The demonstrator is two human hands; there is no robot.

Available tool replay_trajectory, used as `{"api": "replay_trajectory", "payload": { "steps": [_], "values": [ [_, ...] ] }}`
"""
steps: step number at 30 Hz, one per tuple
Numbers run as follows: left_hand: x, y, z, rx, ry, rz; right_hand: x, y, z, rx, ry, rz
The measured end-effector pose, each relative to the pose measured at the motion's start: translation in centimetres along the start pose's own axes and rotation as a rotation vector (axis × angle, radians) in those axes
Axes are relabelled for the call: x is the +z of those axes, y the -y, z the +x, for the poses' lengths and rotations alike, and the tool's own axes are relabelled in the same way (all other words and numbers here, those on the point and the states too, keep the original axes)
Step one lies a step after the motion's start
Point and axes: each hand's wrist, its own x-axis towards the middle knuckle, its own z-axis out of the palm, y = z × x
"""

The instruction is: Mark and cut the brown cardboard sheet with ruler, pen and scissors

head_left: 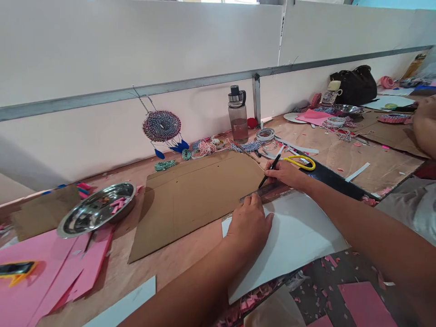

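A brown cardboard sheet (194, 195) lies on the table, with thin drawn lines and two small dark dots on it. Near its right end my right hand (282, 175) is closed around a black pen (270, 170), tip pointing down at the cardboard. My left hand (250, 222) presses a ruler (264, 191) flat along the sheet's right edge, its fingers bent over the near side. Under my left hand and right forearm lies a white sheet (296, 227). Yellow-handled scissors (301, 162) rest just beyond my right hand.
To the left stand a steel bowl (97, 211) with pink pieces, pink paper (44, 272) and a yellow cutter (17, 271). A water bottle (237, 118), tape rolls (265, 134) and cords sit along the wall below a hanging woven disc (161, 126). Another person's hand (425, 125) shows at far right.
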Motion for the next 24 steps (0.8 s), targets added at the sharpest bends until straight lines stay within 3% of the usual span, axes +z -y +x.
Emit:
{"api": "replay_trajectory", "payload": {
  "steps": [9,20,24],
  "values": [
    [0.1,0.0,0.1,-0.012,0.016,-0.015,-1.7,-0.1,-0.5,0.006,-0.106,-0.142],
    [0.3,0.1,0.1,-0.01,0.005,-0.025,-2.8,-1.5,0.7,-0.023,-0.081,-0.153],
    [0.0,0.0,0.1,-0.01,0.027,-0.03,-3.4,-1.6,0.5,0.001,-0.143,-0.133]
  ]
}}
